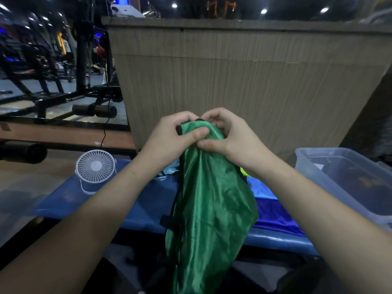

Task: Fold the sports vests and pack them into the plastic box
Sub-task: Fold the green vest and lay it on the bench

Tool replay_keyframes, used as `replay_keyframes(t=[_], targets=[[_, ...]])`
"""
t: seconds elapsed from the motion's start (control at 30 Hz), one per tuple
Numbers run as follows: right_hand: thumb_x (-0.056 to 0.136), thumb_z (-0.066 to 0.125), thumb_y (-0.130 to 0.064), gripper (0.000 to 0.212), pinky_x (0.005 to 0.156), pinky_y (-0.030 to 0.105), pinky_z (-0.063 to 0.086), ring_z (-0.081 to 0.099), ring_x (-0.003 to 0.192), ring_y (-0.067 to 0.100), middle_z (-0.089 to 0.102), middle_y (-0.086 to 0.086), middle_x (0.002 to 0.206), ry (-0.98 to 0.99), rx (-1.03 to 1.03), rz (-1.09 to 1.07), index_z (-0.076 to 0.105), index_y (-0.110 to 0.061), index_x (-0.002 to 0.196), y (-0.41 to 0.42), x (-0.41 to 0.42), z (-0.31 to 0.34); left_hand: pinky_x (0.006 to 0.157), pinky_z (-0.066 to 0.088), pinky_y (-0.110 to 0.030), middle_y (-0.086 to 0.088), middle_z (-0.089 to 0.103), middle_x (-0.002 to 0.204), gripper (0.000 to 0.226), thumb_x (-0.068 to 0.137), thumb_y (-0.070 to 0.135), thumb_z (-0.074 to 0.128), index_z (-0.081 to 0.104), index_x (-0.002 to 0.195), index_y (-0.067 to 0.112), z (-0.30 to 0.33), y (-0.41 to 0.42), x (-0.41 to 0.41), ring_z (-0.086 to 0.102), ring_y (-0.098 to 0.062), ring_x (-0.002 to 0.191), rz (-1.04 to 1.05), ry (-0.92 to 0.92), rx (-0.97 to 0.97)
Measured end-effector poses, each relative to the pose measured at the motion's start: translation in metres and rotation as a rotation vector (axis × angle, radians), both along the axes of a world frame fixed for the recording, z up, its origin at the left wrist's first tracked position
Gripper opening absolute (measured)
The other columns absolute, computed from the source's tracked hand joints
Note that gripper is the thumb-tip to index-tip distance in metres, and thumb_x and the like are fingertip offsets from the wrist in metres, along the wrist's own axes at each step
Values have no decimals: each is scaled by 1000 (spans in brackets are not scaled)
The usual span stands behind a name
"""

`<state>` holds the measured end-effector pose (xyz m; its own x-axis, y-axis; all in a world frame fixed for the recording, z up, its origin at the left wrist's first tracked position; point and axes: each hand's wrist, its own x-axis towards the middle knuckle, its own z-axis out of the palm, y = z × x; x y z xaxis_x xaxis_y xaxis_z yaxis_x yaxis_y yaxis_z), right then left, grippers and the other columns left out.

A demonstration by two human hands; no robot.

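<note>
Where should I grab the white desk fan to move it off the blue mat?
Take the white desk fan by the looped stand below its round grille, coming from the left. It stands upright on the blue mat, and your left forearm crosses just to its right.

Head view looks down, close, perhaps slightly tilted.

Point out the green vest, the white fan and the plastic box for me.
green vest (212,200), head view, middle of the hanging fabric.
white fan (95,166), head view, centre of its round grille.
plastic box (318,172), head view, its near left wall.
</note>
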<state>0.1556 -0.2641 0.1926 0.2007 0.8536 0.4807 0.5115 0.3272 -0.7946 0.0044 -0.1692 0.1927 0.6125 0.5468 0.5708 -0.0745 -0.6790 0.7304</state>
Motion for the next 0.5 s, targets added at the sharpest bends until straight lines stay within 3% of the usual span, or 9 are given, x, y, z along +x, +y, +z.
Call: replay_keyframes(t=[0.13, 0.27, 0.4, 0.5], targets=[[75, 85, -10, 43, 90, 43, 56, 70, 95, 17, 73, 0, 103, -31, -88, 19, 64, -18, 112, -7, 10, -3, 64, 48, -19, -5, 65, 77, 8, 88, 17, 75, 68, 84, 17, 6, 4, -9, 59, -6, 70, 26, -29, -22], [79, 81, -5, 26, 85, 56, 53, 66, 84, 20, 70, 22, 98, -46, -236, 14, 66, -7, 100, -16, 25, -24, 63, 47, -23, -1, 58, 78, 18, 86, 18, 77, 62, 80, 26, 7, 17, -19, 56, -8, 71, 71, -57, -47], [84, 77, -8, 14, 72, 39, 46, 57, 74, 18, 67, 17, 83, -38, -224, -15, 66, -9, 92, -25, 28, -37, 65, 52, -20, -12, 68, 88, 25, 84, 12, 77, 56, 80, 26, 9, 20, -25, 63, -8, 74, 30, -33, -70], [84, 73, 2, 14, 74, 33, 39, 52, 77, 15, 60, 5, 81, 13, -152, 10, 61, -2, 92, -26, 26, -38, 79, 58, -34, -9, 72, 96, 31, 84, 1, 75, 53, 89, 23, 9, 20, -27, 68, -16, 86, -74, 11, -80]])
